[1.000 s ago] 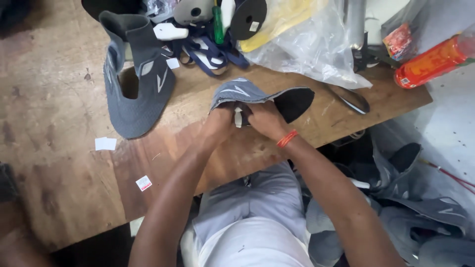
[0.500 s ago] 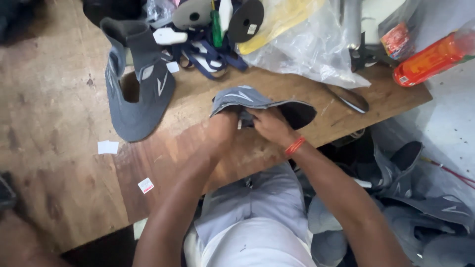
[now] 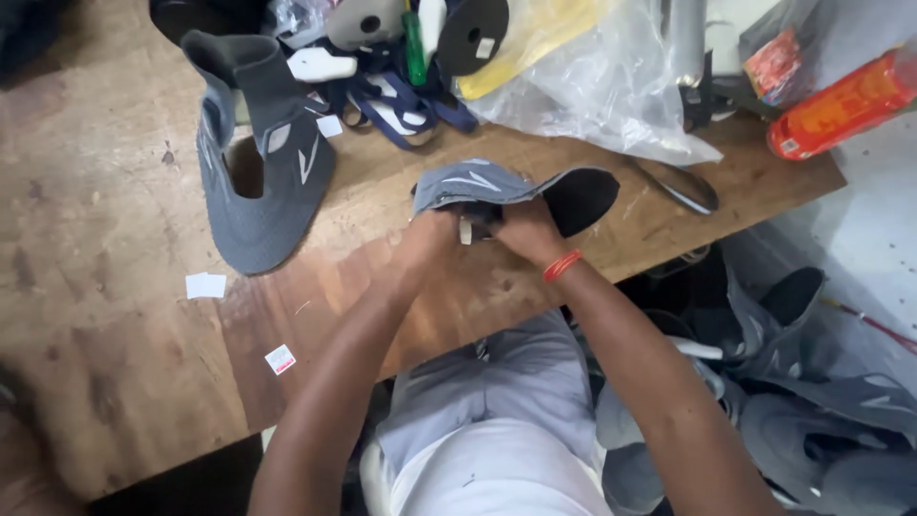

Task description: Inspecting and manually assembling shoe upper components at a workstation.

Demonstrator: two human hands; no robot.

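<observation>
The counter (image 3: 115, 287) is worn wood, matt, stained and scuffed. The shoe upper (image 3: 497, 186) between the hands looks like grey knit cloth, matt, with a dark lining. A second grey upper (image 3: 263, 182) has the same woven look. The clear bag (image 3: 611, 86) is crinkled, glossy plastic; the orange bottle (image 3: 845, 105) shines smoothly.

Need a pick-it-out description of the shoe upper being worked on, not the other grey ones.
Start at the wooden table and go to its near edge, where the left hand and right hand meet. The grey shoe upper they grip lies flat with its black lining showing. The other upper on the table stands alone to the left, untouched; more lie piled below the table.
</observation>
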